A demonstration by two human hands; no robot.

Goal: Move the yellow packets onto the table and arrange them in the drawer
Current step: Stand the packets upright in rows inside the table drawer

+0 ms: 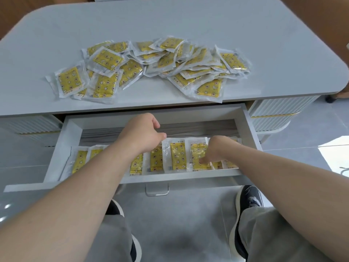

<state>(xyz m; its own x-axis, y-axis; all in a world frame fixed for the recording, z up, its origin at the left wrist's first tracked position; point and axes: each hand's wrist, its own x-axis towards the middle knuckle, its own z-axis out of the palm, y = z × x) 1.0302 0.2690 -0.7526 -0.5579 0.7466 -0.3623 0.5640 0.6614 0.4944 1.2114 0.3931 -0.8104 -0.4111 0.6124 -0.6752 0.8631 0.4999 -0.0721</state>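
Note:
Many yellow packets in clear wrappers lie in a loose pile (170, 61) on the grey table (170, 21). Below its front edge the white drawer (62, 146) is pulled out. A row of yellow packets (177, 156) stands side by side along the drawer's front. My left hand (143, 131) hovers over the middle of the drawer with fingers curled and nothing visible in it. My right hand (215, 150) reaches down into the right end of the row, its fingertips touching a packet (197, 154) there. Whether it pinches the packet is hidden.
The drawer's back half shows bare wood-grain bottom (198, 127). A metal handle (157, 190) hangs on the drawer front. My legs and dark shoes (249, 197) stand on the grey tiled floor beneath. Ribbed white cabinet sides (279, 110) flank the drawer.

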